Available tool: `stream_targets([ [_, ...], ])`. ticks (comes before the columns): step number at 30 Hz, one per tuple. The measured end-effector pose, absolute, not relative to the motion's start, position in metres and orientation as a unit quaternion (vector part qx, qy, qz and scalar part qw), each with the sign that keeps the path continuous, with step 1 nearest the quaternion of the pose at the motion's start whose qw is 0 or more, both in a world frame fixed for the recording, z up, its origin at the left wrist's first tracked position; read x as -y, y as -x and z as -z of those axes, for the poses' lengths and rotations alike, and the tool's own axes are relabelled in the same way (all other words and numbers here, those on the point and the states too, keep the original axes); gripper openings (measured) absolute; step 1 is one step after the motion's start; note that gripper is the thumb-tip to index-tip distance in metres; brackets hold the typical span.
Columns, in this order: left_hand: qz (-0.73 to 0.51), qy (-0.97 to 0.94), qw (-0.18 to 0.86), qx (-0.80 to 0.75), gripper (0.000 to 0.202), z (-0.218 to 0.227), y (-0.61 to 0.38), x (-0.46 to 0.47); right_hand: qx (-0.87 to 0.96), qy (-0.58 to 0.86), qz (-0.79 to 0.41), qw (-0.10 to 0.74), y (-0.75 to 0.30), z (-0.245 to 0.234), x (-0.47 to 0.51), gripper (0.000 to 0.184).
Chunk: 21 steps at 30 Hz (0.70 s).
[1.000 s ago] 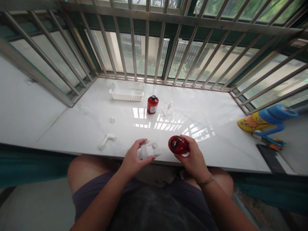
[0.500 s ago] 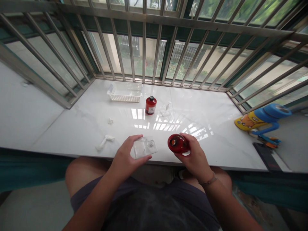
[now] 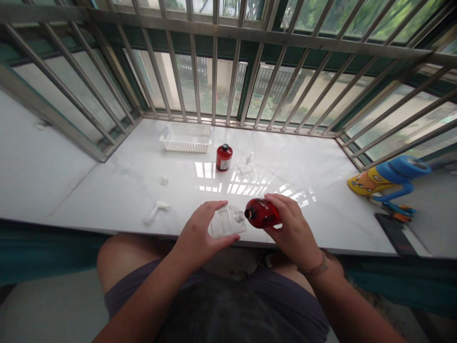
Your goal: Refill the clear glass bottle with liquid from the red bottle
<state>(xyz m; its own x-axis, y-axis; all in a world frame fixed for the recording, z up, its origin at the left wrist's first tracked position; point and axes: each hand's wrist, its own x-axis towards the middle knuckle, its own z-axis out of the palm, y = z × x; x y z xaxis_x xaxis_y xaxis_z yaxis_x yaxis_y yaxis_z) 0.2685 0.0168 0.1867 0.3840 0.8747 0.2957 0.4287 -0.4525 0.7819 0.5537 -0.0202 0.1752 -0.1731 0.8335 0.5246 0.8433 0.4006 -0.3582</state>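
Observation:
My left hand [image 3: 203,231] is closed around a clear, square-shouldered bottle [image 3: 224,222], its uncapped neck pointing right. In my right hand [image 3: 291,228] is a dark red, rounded bottle [image 3: 263,213], tilted left so that its open mouth meets or nearly meets the clear bottle's neck; whether they touch I cannot tell. No liquid stream is visible. Beyond both hands, a second red bottle [image 3: 224,158] with a black cap and a white label stands upright on the white counter [image 3: 117,190].
A white perforated basket [image 3: 185,146] sits at the back left. White pump or spray pieces [image 3: 157,212] lie at left, with white scraps [image 3: 247,163] behind. A blue-and-yellow flask [image 3: 385,176] and a dark phone [image 3: 394,234] are at right. Metal bars [image 3: 214,76] line the window.
The red bottle has tipped over to the left, its mouth coming to the clear bottle's neck. My left hand has moved right with the clear bottle.

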Motion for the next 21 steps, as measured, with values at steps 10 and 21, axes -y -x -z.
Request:
stream_targets([
  [10,-0.354,-0.756,0.336,-0.437,0.072,-0.183,-0.272,-0.016,0.793,0.529,0.046,0.298,-0.56,-0.185,0.018,0.074],
  [21,-0.353,-0.741,0.353,-0.45,0.071,-0.18,-0.273,-0.016,0.805,0.523,0.062,0.273,-0.566,-0.191,0.014,0.076],
])
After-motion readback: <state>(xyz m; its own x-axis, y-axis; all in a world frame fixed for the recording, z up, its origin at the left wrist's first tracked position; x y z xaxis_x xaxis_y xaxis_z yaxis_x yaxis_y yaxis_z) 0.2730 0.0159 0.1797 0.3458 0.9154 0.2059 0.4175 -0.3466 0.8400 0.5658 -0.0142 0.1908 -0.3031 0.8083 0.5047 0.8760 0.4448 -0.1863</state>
